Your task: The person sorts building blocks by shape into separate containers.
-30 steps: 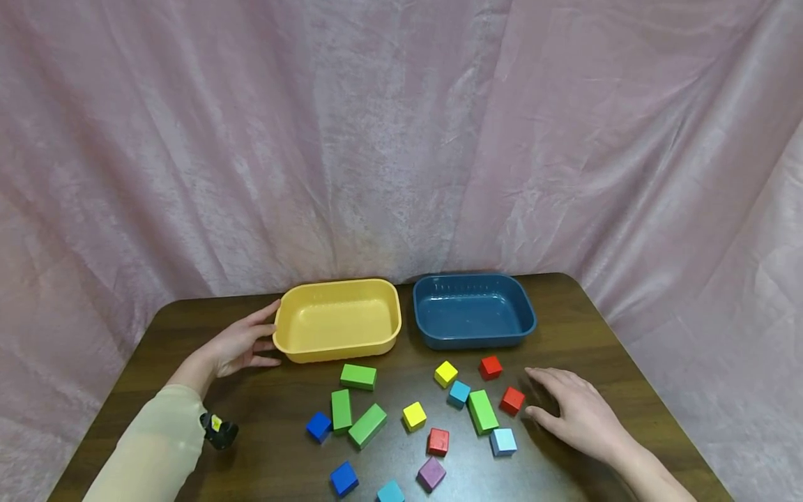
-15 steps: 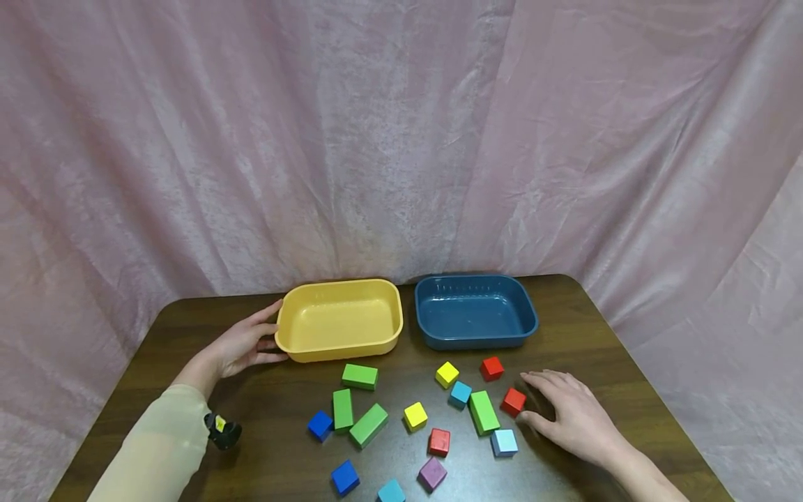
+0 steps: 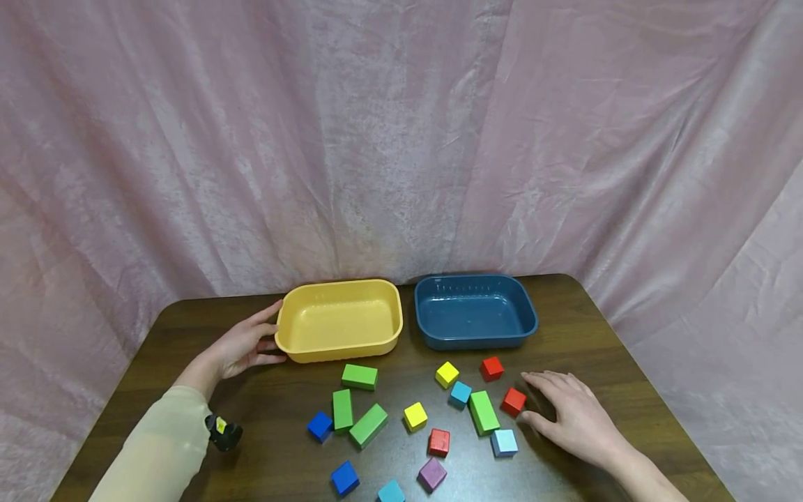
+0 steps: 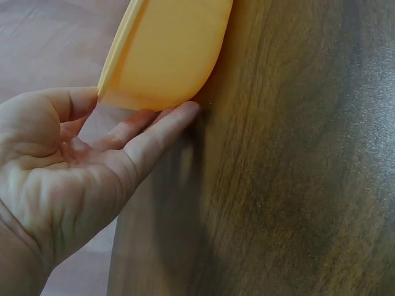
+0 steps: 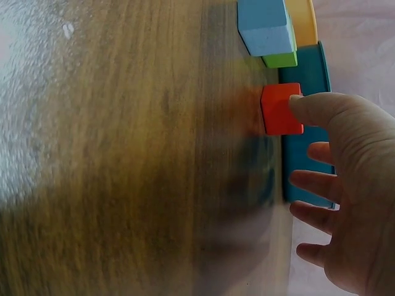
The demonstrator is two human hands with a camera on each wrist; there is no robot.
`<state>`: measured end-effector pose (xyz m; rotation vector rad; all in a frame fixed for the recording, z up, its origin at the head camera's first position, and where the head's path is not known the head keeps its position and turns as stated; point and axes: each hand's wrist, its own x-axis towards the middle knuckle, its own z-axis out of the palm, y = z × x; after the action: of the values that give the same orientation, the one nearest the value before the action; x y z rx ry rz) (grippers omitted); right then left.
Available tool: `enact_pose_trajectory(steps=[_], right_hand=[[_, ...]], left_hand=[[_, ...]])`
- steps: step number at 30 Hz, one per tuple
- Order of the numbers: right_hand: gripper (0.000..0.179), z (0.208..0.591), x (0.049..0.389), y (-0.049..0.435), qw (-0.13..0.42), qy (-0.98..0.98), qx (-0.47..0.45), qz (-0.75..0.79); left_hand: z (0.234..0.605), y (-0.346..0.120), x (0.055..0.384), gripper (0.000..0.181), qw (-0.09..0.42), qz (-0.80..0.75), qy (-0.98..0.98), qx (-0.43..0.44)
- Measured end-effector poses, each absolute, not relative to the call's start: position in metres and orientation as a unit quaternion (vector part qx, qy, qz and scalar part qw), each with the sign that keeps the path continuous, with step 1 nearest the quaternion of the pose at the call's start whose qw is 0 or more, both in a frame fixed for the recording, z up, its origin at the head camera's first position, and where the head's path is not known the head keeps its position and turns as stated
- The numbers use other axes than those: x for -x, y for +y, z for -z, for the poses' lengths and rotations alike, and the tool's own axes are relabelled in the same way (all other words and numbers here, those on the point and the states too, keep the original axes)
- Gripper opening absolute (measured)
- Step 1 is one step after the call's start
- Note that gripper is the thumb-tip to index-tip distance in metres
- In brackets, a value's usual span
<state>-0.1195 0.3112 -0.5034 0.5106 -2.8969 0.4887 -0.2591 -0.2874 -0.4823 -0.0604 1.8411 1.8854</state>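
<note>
At the left end of the yellow basin (image 3: 341,352), my left hand (image 3: 241,346) has its fingers spread along the outer wall. In the left wrist view, the thumb (image 4: 80,102) meets the rim and the fingertips reach the wall's lower corner. My right hand (image 3: 574,422) lies low over the table at right, fingers parted and loosely extended. Its thumb tip is right at a red cube (image 3: 513,402), overlapping it in the right wrist view. Another red cube (image 3: 492,369) lies just beyond, and a light blue cube (image 3: 504,443) sits nearer the body.
A dark blue basin (image 3: 477,344) stands right of the yellow one. Several green blocks (image 3: 360,377) lie in front, with blue cubes (image 3: 344,478), yellow cubes (image 3: 415,417) and a purple cube (image 3: 431,475) scattered nearby. A pink curtain (image 3: 401,139) hangs behind the wooden table (image 3: 263,446).
My right hand has shifted slightly left, bringing its thumb up to the nearer red cube. My left hand stays at the yellow basin, its lowest finger now closer to the wall.
</note>
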Motion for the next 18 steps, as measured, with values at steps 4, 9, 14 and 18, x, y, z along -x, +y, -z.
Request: enact_pose_trajectory(steps=[4, 9, 14, 18], right_hand=[[0.064, 0.5043, 0.1194, 0.3105, 0.077, -0.968, -0.171, -0.166], [0.065, 0.504, 0.1191, 0.3104, 0.072, -0.969, -0.168, -0.169], [0.065, 0.5038, 0.1198, 0.3098, 0.076, -0.967, -0.169, -0.174], [0.064, 0.5039, 0.1208, 0.308, 0.08, -0.965, -0.174, -0.18]], left_hand=[[0.4831, -0.2855, 0.258, 0.069, 0.242, -0.698, 0.674, 0.025], [0.4845, -0.2848, 0.258, 0.068, 0.236, -0.697, 0.676, 0.023], [0.4845, -0.2848, 0.2584, 0.067, 0.234, -0.696, 0.679, 0.024], [0.4838, -0.2845, 0.2573, 0.067, 0.232, -0.695, 0.68, 0.029]])
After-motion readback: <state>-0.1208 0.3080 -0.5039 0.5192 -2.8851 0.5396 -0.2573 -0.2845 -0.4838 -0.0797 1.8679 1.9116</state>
